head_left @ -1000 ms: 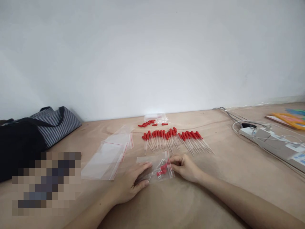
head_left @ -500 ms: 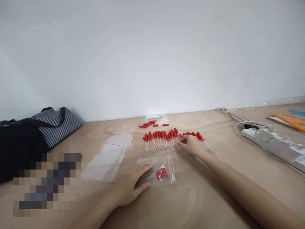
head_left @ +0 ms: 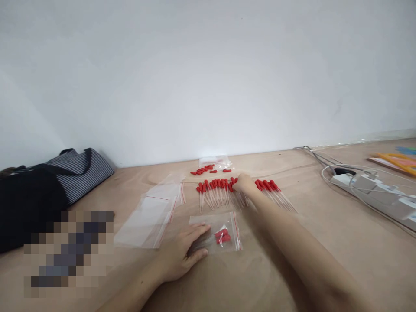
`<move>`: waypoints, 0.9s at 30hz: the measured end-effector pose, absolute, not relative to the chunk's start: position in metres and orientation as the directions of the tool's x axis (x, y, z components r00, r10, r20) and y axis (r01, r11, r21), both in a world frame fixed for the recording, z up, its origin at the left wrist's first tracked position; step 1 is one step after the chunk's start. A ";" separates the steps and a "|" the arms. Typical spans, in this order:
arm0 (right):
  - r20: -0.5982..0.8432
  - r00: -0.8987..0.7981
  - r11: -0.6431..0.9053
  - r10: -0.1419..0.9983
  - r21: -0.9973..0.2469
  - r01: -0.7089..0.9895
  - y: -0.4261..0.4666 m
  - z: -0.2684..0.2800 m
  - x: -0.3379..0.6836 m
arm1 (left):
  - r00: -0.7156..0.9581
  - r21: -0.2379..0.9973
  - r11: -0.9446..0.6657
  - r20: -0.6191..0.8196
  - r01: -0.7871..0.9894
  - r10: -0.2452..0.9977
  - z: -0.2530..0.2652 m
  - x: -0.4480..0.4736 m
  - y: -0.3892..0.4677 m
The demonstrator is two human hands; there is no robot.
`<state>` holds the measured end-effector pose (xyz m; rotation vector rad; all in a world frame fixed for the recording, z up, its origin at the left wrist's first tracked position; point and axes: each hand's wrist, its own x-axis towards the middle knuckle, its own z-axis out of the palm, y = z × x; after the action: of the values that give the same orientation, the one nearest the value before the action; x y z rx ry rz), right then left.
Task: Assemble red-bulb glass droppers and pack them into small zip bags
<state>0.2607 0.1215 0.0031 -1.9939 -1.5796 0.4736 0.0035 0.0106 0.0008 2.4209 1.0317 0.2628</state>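
My left hand lies open, thumb and fingers apart, on the left end of a clear zip bag. Red rubber bulbs show inside that bag. Beyond it stretches a row of droppers with red bulbs and thin clear stems, their tips pointing toward me. My right hand is over the bulb ends of the droppers, around the middle of the row. Its fingertips are hidden behind the hand, so whether they hold a dropper does not show.
Flat zip bags overlap at the left. Near the wall lie loose red bulbs and another bag with clear stems. A striped bag and black cloth stand far left. A power strip with cables is at the right.
My right hand has moved left and away from me, from the stems up to the bulb ends. My left hand stays on the zip bag. The view has shifted slightly.
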 end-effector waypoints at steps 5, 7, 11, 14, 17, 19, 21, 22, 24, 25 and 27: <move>0.045 0.262 -0.173 0.964 -0.643 0.746 0.114 0.015 0.268 | 0.697 0.496 -0.600 -0.015 0.627 0.717 -0.001 0.003 0.011; 0.053 0.215 -0.122 0.975 -0.682 0.721 0.103 0.021 0.274 | 0.700 0.503 -0.604 -0.002 0.618 0.714 -0.002 0.003 0.012; 0.086 0.106 0.007 0.991 -0.806 0.592 0.066 0.020 0.291 | 0.705 0.502 -0.612 0.007 0.611 0.710 -0.001 0.003 0.012; 0.165 0.059 0.145 0.985 -0.955 0.257 0.035 0.005 0.298 | 0.707 0.490 -0.613 -0.010 0.620 0.707 0.000 0.005 0.011; 0.174 0.096 0.169 0.980 -0.984 0.058 0.011 -0.011 0.295 | 0.706 0.493 -0.609 -0.013 0.621 0.709 0.001 0.009 0.009; 0.146 0.127 0.150 0.981 -0.988 -0.025 0.001 -0.020 0.289 | 0.708 0.501 -0.608 -0.014 0.616 0.706 0.001 0.012 0.007; 0.109 0.130 0.122 0.985 -0.988 -0.091 -0.004 -0.024 0.282 | 0.712 0.503 -0.611 -0.014 0.611 0.702 0.001 0.015 0.005; 0.092 0.125 0.107 0.988 -0.986 -0.124 -0.006 -0.025 0.278 | 0.714 0.504 -0.612 -0.012 0.609 0.700 0.001 0.015 0.005; 0.061 0.117 0.084 0.991 -0.976 -0.203 -0.007 -0.026 0.273 | 0.709 0.509 -0.610 -0.001 0.607 0.705 0.001 0.016 0.005; 0.048 0.115 0.075 0.992 -0.967 -0.244 -0.007 -0.026 0.271 | 0.701 0.513 -0.605 0.008 0.609 0.713 0.001 0.016 0.005; 0.025 0.110 0.059 0.994 -0.947 -0.316 -0.007 -0.025 0.269 | 0.684 0.524 -0.590 0.019 0.615 0.729 0.001 0.015 0.006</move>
<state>0.2692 -0.0075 -0.0253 -0.9864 -0.9155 1.2386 0.0151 0.0063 0.0008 2.4117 1.0371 0.3185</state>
